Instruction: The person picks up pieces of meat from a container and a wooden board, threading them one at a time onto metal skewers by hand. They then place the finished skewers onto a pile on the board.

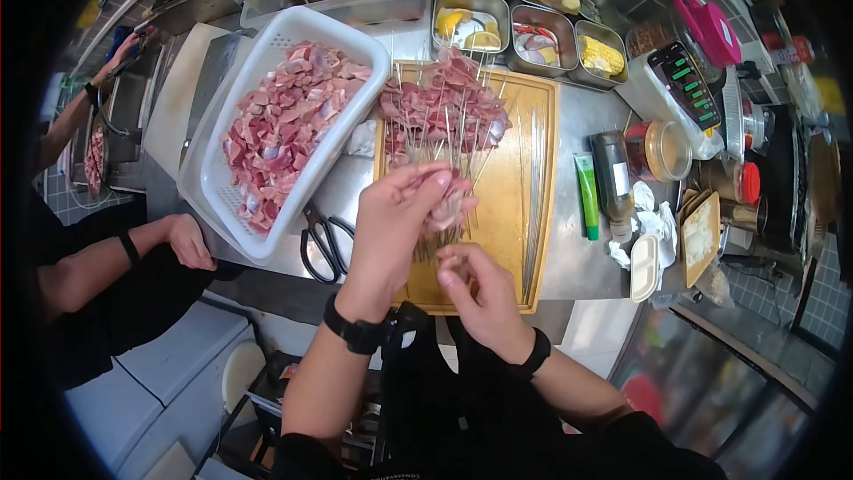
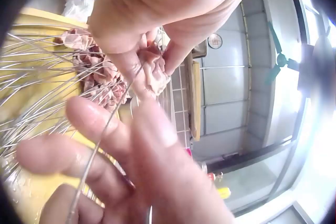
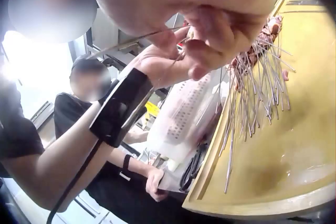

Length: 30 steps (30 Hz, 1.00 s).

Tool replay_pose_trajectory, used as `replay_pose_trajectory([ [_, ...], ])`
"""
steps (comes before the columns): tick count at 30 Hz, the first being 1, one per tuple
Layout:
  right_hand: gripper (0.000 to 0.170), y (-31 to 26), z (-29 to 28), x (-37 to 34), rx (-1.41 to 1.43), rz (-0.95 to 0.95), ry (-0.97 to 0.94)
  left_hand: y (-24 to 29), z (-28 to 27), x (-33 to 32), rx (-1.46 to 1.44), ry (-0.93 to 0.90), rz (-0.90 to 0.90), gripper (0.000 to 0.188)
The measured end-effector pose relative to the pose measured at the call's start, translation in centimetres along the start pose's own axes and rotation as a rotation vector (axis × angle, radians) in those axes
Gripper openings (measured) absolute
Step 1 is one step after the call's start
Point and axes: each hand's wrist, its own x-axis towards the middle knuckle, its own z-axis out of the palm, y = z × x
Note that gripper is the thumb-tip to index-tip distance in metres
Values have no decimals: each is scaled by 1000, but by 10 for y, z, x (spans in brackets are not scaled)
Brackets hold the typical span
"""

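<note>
My left hand (image 1: 391,222) pinches a small piece of pink raw meat (image 2: 154,69) between thumb and fingers, above the wooden board (image 1: 511,240). A thin metal skewer (image 2: 100,142) runs up to that meat, its tip hidden there. Lower and to the right, my right hand (image 1: 484,293) holds the skewer with curled fingers, seen close in the right wrist view. Beyond both hands, a pile of skewered raw meat (image 1: 449,102) covers the far part of the board, with many skewer ends pointing toward me. Several bare skewers (image 1: 536,204) lie along the board's right side.
Left of the board stands a white perforated basket (image 1: 369,62) of cut raw meat, with black-handled scissors (image 1: 324,244) beside it. Metal food containers (image 1: 471,22) line the back. A green tube (image 1: 586,196) and dark bottle (image 1: 613,178) lie right. Another person's hand (image 1: 188,242) is at left.
</note>
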Motion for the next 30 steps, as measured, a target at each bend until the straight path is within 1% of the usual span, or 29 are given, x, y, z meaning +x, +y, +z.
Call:
replay_pose_trajectory([
  [1,10,1,1,1,-6,-3,-4,4,0,7,-7,0,4,32],
  [3,11,0,-1,1,231,199,-159,7,1,17,-119,-80,72,36],
  [4,11,-2,-1,7,230,200,-167,10,2,17,-123,-74,73,36],
  [6,15,-7,-1,31,227,205,-135,15,2,12,-157,33,191,41],
  [7,15,-10,2,44,229,206,-140,14,-3,7,-156,39,191,41],
  [10,20,-13,11,86,246,189,-137,3,-20,-19,-20,149,296,40],
  [11,21,-12,16,100,225,180,-114,1,-29,-27,-16,148,294,40],
  [13,22,-14,18,109,207,178,-83,0,-51,-44,104,104,342,35],
  [15,20,-21,15,111,-291,-114,36,10,-69,-57,263,180,395,28],
  [16,20,-20,11,106,-294,-109,42,16,-79,-62,325,248,464,29],
  [17,18,-19,3,96,-253,-145,91,21,-93,-64,359,283,552,25],
  [18,17,-17,-7,86,-215,-183,139,31,-103,-67,455,355,589,19],
  [19,17,-11,-18,76,-220,-179,142,37,-118,-67,602,442,627,20],
  [20,16,1,-30,65,-240,-72,153,45,-135,-65,824,505,648,19],
  [21,15,13,-41,56,-260,34,164,58,-135,-62,1150,575,711,19],
  [22,15,23,-52,50,-264,36,172,63,-147,-54,1394,570,798,23],
  [23,17,32,-63,43,-418,76,166,66,-163,-46,1637,555,884,29],
  [24,19,40,-70,37,-571,119,161,63,-174,-39,1632,540,889,29],
  [25,19,45,-75,35,-576,125,173,59,-184,-30,1605,499,747,33],
  [26,21,50,-79,31,-659,94,180,57,-189,-24,1578,454,604,36],
  [27,23,54,-83,26,-742,65,184,61,-187,-22,1579,438,606,36],
  [28,23,58,-84,25,-745,74,191,69,-182,-21,1544,438,493,36],
  [29,23,61,-83,26,-769,79,154,73,-181,-19,1508,437,379,36],
  [30,23,63,-82,26,-792,86,117,77,-184,-14,1565,427,396,33],
])
